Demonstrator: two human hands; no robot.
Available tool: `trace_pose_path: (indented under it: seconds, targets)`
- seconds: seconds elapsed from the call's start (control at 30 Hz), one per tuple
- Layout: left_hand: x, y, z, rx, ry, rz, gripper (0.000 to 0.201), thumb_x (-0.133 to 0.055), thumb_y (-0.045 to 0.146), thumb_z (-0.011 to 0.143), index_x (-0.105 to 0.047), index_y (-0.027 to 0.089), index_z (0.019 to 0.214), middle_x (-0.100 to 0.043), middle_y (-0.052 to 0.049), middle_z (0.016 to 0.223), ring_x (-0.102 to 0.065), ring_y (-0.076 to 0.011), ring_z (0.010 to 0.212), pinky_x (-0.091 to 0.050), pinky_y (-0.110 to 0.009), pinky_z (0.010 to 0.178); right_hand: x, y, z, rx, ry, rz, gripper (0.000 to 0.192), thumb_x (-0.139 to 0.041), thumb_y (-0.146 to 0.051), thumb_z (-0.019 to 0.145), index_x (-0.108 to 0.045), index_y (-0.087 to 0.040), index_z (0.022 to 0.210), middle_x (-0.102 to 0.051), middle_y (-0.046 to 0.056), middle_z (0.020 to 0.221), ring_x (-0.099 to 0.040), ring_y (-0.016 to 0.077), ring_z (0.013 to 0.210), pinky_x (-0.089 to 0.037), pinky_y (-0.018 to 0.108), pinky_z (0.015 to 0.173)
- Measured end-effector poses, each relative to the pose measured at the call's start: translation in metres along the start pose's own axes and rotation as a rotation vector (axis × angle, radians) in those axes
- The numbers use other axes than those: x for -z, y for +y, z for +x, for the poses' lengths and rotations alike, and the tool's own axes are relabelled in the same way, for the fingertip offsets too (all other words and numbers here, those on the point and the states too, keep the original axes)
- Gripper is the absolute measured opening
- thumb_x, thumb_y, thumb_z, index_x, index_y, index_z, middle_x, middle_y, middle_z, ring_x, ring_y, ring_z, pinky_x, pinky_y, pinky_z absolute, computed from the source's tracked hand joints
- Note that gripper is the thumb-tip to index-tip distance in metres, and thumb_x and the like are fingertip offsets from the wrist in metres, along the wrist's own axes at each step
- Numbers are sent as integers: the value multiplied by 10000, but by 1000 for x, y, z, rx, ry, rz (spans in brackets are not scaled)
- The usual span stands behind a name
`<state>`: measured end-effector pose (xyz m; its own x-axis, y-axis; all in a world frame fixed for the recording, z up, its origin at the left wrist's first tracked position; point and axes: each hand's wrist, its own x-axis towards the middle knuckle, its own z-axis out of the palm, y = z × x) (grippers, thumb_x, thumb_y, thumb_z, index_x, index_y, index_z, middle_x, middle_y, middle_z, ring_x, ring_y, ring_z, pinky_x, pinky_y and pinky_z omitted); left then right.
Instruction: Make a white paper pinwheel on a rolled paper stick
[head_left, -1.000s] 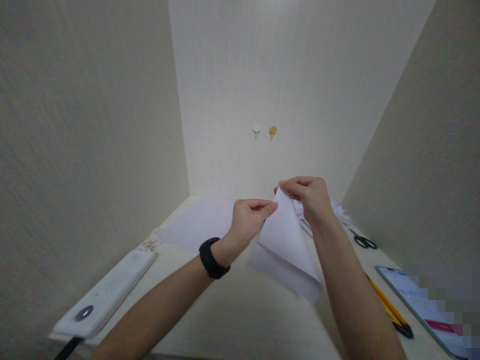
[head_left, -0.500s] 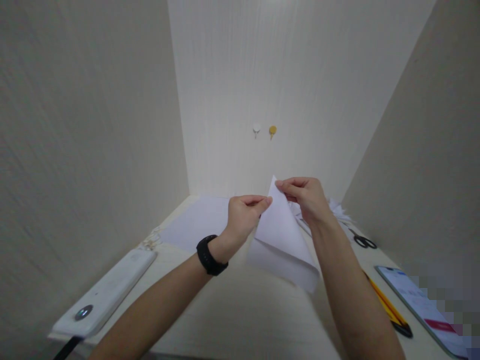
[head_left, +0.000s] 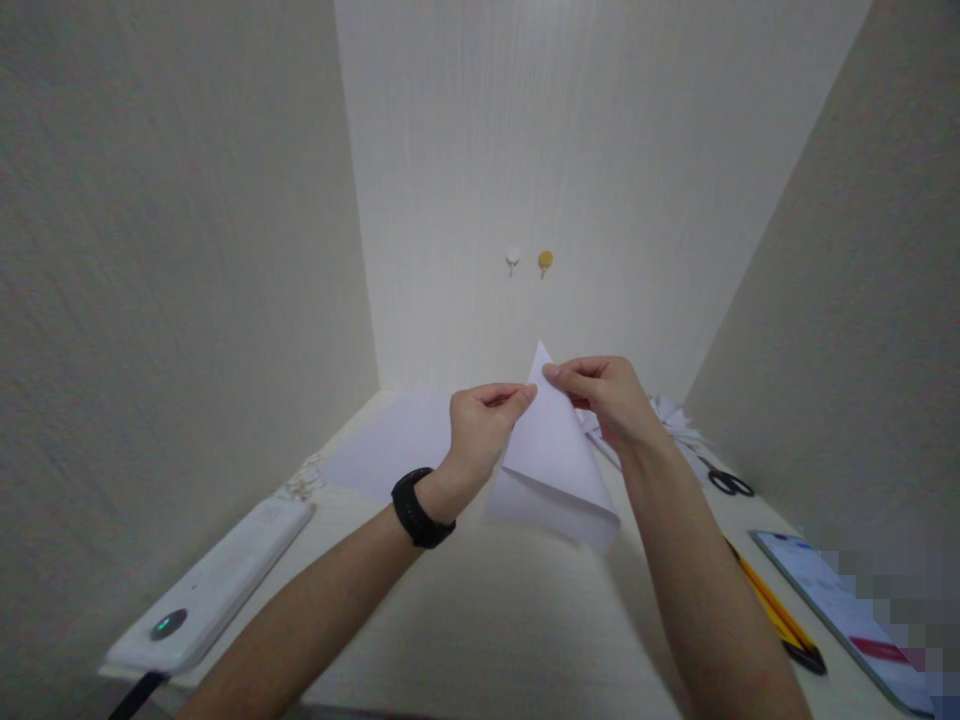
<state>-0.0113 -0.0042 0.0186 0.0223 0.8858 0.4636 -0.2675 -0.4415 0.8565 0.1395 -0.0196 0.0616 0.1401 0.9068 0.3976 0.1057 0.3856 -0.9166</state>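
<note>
A folded sheet of white paper [head_left: 553, 455] is held up over the table, with its narrow pointed end at the top and its wider, loose layers hanging below. My left hand [head_left: 484, 420], with a black watch [head_left: 421, 508] on the wrist, pinches its left edge near the point. On the opposite edge, slightly higher, the thumb and fingers of my right hand [head_left: 607, 395] are closed on the same paper. Another white sheet [head_left: 397, 440] lies flat on the table behind my left hand.
A white power-bank-like device [head_left: 217, 580] lies at left. On the right are black-handled scissors [head_left: 729, 483], a yellow and black tool [head_left: 784, 620], a phone [head_left: 840, 610] and paper scraps [head_left: 679, 425]. White [head_left: 513, 257] and yellow [head_left: 546, 260] hooks hang on the back wall.
Both hands and the folded paper have shifted slightly left, and the paper's lower end has risen a little. The grip of each hand stays the same.
</note>
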Motion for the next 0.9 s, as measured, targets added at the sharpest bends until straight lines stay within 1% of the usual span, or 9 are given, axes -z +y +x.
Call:
trace_pose_path:
  seconds: [0.1,0.2,0.3,0.47,0.57,0.63,0.73,0.9]
  targets:
    - [0,0,-1,-19,11,24,196,-813,344,671,-780,158,726,-745,-67,728,-631,-158,631,-492,-280,610,-2,0,0,19,27,-12,341,-855,-464,510,-719,-156,566,-617,22,526,-503,114,483,-413,263,479]
    - [-1,1,-1,-41,36,41,203,-813,352,673,-781,161,733,-746,-67,734,-636,-163,639,-494,-285,616,-2,-1,-1,6,7,-27,374,-857,-493,513,-730,-150,589,-622,29,536,-507,117,485,-410,260,472]
    - [-1,1,-1,-41,55,40,201,-813,350,668,-780,161,728,-746,-66,736,-628,-157,633,-489,-280,609,-1,-1,-1,-3,7,-25,360,-855,-484,525,-734,-151,587,-629,34,541,-517,121,494,-413,264,480]
    - [1,2,1,24,-23,-35,201,-822,345,648,-763,157,686,-717,-52,686,-595,-132,606,-477,-262,587,0,0,-3,-3,39,-15,281,-852,-410,529,-730,-159,557,-630,30,534,-519,121,494,-412,272,501]
    - [1,4,4,14,-48,-53,274,-796,402,685,-715,155,600,-644,-24,588,-532,-105,541,-427,-239,521,-1,-2,-6,-11,-6,-14,287,-850,-417,535,-728,-158,557,-640,35,552,-525,124,507,-415,276,516]
    - [2,4,7,5,-58,-64,333,-779,449,705,-689,157,574,-608,-12,563,-506,-96,521,-408,-234,499,-2,-2,-9,-7,-56,-37,310,-852,-436,537,-725,-153,557,-630,31,544,-512,120,503,-401,276,514]
    - [1,5,10,-23,-45,-63,328,-792,467,689,-707,158,616,-629,-15,605,-512,-95,539,-419,-232,507,-4,-1,-11,5,-117,-85,343,-849,-461,542,-722,-143,561,-599,21,517,-485,116,496,-376,277,505]
    - [1,5,12,-106,31,-30,299,-807,452,673,-743,160,676,-657,-21,620,-518,-100,547,-420,-237,509,-7,2,-11,14,-156,-107,375,-827,-494,571,-714,-137,573,-585,15,525,-464,111,505,-360,275,508]
